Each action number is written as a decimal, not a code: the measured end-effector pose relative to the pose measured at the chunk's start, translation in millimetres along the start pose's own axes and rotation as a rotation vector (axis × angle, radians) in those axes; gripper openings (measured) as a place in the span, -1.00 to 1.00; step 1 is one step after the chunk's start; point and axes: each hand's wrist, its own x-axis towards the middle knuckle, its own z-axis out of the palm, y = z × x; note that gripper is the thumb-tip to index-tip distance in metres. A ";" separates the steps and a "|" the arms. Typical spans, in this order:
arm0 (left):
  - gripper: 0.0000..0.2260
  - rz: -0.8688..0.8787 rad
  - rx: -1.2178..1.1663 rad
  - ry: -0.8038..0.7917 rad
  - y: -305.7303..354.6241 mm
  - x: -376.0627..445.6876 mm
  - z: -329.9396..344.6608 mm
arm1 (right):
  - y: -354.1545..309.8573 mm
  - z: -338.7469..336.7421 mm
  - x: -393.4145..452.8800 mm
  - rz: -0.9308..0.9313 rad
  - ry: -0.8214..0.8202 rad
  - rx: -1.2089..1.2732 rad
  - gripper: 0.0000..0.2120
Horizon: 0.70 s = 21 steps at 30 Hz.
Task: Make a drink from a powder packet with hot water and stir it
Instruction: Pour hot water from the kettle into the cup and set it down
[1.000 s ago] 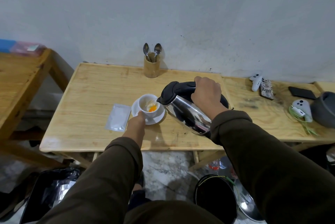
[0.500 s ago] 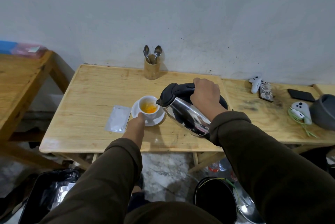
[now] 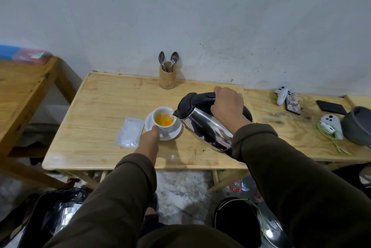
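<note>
A white cup holding orange liquid stands on a white saucer in the middle of the wooden table. My left hand holds the cup at its near side. My right hand grips the black handle of a steel kettle, tilted left with its spout at the cup's right rim. A thin stream of water runs into the cup. A silver powder packet lies flat just left of the saucer. Two spoons stand in a wooden holder by the wall.
White game controllers, a patterned phone case, a black phone, a green cable and a grey pot crowd the right side. A second wooden table stands left. Black bins sit on the floor below.
The orange liquid in the cup has risen as the kettle keeps pouring. Both hands hold their places.
</note>
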 end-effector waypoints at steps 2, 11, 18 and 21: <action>-0.47 -0.008 -0.006 0.006 0.4 1.0 0.5 | 0.6 0.3 0.1 0.000 0.002 -0.008 -0.81; -0.47 -0.010 -0.004 0.026 1.5 3.1 1.7 | 3.5 2.3 1.0 0.012 0.003 -0.014 -0.82; -0.46 -0.006 0.014 0.025 0.7 2.1 1.6 | 3.5 3.5 1.7 0.001 0.028 -0.021 -0.81; -0.47 0.005 0.023 0.029 0.4 3.6 2.6 | 3.9 4.1 2.6 0.002 0.028 -0.029 -0.81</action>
